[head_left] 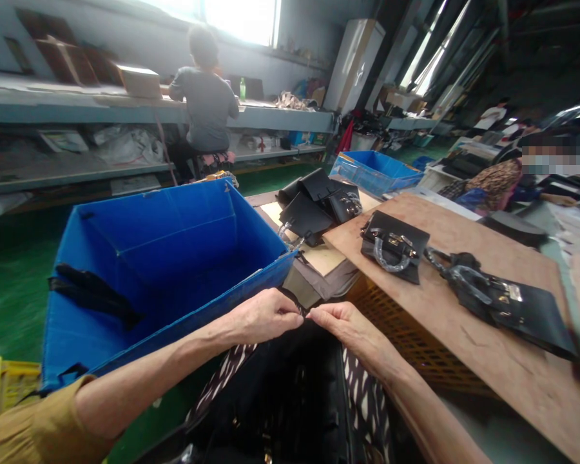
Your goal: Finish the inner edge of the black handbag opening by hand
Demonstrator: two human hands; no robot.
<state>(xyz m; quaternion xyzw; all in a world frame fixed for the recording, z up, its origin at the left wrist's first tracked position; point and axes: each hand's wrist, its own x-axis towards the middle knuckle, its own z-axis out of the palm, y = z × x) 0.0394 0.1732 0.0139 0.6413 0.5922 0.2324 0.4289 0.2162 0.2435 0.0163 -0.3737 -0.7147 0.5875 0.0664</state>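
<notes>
A black bag (294,393) with metal fittings lies at the bottom centre, in front of my body. Both my hands are at its upper edge, fingertips nearly touching. My left hand (265,316) has its fingers curled into a pinch on the dark edge of the bag. Close beside it, my right hand (343,322) pinches the same edge with thumb and forefinger. The exact part between the fingertips is too small to tell. Patterned cloth (362,393) shows on both sides of the bag.
A large blue bin (174,251) stands at the left, black straps over its wall. On the wooden board (468,258) at the right lie a black handbag (394,245) and another (526,309). More black bags (309,212) are piled behind. A person (205,103) sits at the far bench.
</notes>
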